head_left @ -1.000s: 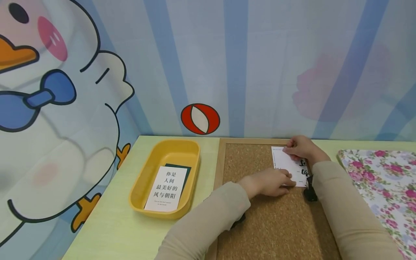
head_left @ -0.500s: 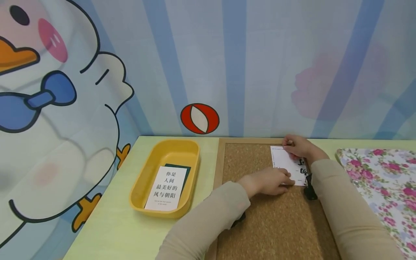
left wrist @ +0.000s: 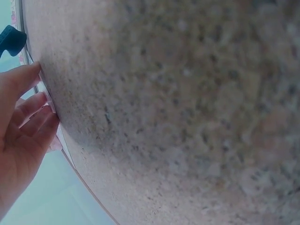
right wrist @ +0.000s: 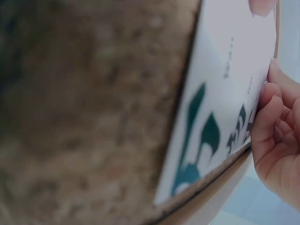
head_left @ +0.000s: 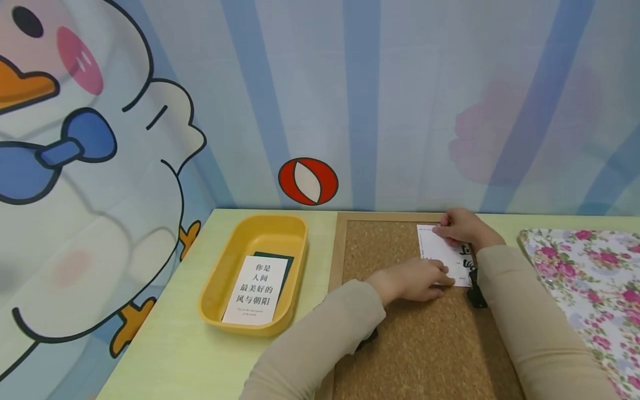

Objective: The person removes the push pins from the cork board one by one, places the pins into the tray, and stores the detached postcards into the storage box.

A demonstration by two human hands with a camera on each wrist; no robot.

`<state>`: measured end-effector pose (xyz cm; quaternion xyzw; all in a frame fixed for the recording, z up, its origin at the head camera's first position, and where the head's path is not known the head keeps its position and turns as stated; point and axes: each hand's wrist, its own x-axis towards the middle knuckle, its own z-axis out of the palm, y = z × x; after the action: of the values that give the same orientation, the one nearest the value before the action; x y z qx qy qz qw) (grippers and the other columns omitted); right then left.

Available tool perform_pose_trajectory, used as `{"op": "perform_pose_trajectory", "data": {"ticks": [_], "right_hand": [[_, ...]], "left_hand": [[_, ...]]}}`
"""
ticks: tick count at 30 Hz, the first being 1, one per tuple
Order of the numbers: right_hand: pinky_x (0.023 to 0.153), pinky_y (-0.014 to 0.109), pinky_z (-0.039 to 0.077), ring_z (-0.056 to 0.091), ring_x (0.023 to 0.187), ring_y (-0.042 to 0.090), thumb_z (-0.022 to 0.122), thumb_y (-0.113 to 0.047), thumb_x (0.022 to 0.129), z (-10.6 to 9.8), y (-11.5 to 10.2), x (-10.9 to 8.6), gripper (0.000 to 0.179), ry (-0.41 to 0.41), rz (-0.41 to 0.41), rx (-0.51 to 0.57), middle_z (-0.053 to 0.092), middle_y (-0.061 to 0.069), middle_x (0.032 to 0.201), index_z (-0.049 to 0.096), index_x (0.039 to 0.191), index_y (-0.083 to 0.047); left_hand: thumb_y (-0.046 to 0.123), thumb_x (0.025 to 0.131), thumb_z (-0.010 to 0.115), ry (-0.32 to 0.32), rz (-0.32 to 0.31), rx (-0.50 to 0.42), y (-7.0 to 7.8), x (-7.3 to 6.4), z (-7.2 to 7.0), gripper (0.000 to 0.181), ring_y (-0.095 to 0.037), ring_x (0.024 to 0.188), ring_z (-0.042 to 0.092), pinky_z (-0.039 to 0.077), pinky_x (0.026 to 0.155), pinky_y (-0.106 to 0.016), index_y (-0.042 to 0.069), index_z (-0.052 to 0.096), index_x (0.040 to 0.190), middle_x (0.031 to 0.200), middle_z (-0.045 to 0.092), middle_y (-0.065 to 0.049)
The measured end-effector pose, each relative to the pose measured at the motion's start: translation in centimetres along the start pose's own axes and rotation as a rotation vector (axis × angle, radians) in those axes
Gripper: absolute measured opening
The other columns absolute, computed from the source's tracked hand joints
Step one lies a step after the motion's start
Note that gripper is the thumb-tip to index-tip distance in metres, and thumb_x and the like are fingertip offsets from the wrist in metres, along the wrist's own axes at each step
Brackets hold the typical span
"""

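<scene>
A white card [head_left: 430, 244] with black lettering lies sideways near the far right of the framed cork board [head_left: 395, 344]. Dark green leaf shapes and lettering show on the card [right wrist: 234, 61] in the right wrist view. My left hand [head_left: 415, 279] rests at the card's near edge, its fairly straight fingers pressing it against the cork. At the far edge, my right hand [head_left: 465, 228] has its fingers curled, with thumb and forefinger pinching right at the card. In the right wrist view the right hand's fingertips [right wrist: 270, 91] meet the card's edge; what lies between them is hidden.
Left of the board stands a yellow tray [head_left: 212, 283] holding a white lettered card [head_left: 252, 294] over a dark green one. A flower-patterned tray [head_left: 580, 278] lies to the right. Behind the table rises a printed cartoon backdrop [head_left: 410, 111].
My right hand has shifted very slightly along the card's far edge. The left hand, the card and the trays stay in place.
</scene>
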<state>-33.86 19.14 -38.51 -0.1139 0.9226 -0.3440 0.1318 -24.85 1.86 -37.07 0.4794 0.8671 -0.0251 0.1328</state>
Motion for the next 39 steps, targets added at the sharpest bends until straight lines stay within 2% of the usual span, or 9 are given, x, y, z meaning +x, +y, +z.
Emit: {"op": "perform_pose_trajectory", "data": {"ticks": [4,11,17,23,26,28,33,39], "right_hand": [[0.050,0.026,0.040,0.047,0.050,0.011,0.054,-0.010,0.093,0.3,-0.5,-0.3,0.016,-0.001,-0.024,-0.059,0.047,0.001,0.059,0.047,0.086,0.003],[0.050,0.027,0.038,0.045,0.050,0.013,0.049,-0.005,0.095,0.7,-0.2,-0.4,0.009,0.000,-0.077,-0.083,0.045,0.002,0.057,0.046,0.089,0.001],[0.051,0.028,0.038,0.044,0.049,0.013,0.047,-0.004,0.096,0.7,-0.1,-0.4,0.004,-0.016,-0.071,-0.071,0.045,0.001,0.056,0.047,0.094,0.000],[0.051,0.026,0.040,0.046,0.051,0.011,0.053,-0.001,0.092,0.6,0.4,-0.6,0.019,-0.032,-0.032,0.087,0.045,0.003,0.061,0.045,0.107,0.007],[0.050,0.025,0.041,0.047,0.052,0.009,0.059,-0.004,0.089,0.5,0.6,-0.6,0.026,-0.014,0.021,0.155,0.046,0.002,0.062,0.041,0.103,0.007],[0.049,0.024,0.041,0.047,0.051,0.008,0.063,-0.008,0.088,0.4,0.5,-0.5,0.026,0.008,0.027,0.139,0.047,0.000,0.060,0.042,0.096,0.006],[0.051,0.027,0.039,0.045,0.049,0.010,0.059,-0.015,0.090,0.2,-0.2,-0.2,0.022,0.026,-0.036,-0.006,0.045,-0.001,0.056,0.046,0.081,0.000],[0.051,0.028,0.039,0.043,0.049,0.012,0.051,-0.010,0.094,0.0,-0.4,-0.4,0.016,0.008,-0.054,-0.057,0.044,0.002,0.057,0.045,0.085,0.001]], "left_hand": [[0.027,0.097,0.049,0.001,0.001,-0.002,0.0,0.0,0.2,0.039,-0.010,0.126,0.042,0.030,0.102,-0.018,0.022,0.050,0.136,0.141,0.043,-0.001],[0.026,0.097,0.050,0.016,0.007,-0.011,0.1,0.0,0.8,0.039,-0.011,0.126,0.043,0.032,0.102,-0.019,0.021,0.050,0.136,0.141,0.043,-0.002],[0.026,0.098,0.049,0.022,0.010,0.008,0.1,0.0,0.8,0.038,-0.011,0.125,0.044,0.032,0.102,-0.019,0.021,0.051,0.136,0.140,0.044,-0.002],[0.025,0.098,0.049,0.024,0.018,0.010,0.1,0.2,0.8,0.038,-0.011,0.125,0.044,0.033,0.101,-0.019,0.021,0.052,0.135,0.139,0.045,-0.002],[0.024,0.097,0.050,0.028,0.021,0.006,0.1,0.2,0.8,0.038,-0.012,0.125,0.043,0.032,0.102,-0.020,0.021,0.052,0.135,0.140,0.045,-0.002],[0.023,0.097,0.050,0.033,0.025,0.002,0.0,0.2,0.8,0.038,-0.012,0.125,0.044,0.032,0.102,-0.020,0.021,0.052,0.135,0.139,0.045,-0.003],[0.022,0.097,0.051,0.045,0.020,-0.009,-0.2,0.1,0.4,0.037,-0.013,0.125,0.044,0.033,0.102,-0.020,0.019,0.053,0.134,0.139,0.045,-0.004],[0.022,0.097,0.051,0.047,0.030,0.005,0.0,0.2,0.2,0.037,-0.013,0.124,0.045,0.034,0.101,-0.020,0.020,0.053,0.134,0.138,0.046,-0.004]]}}
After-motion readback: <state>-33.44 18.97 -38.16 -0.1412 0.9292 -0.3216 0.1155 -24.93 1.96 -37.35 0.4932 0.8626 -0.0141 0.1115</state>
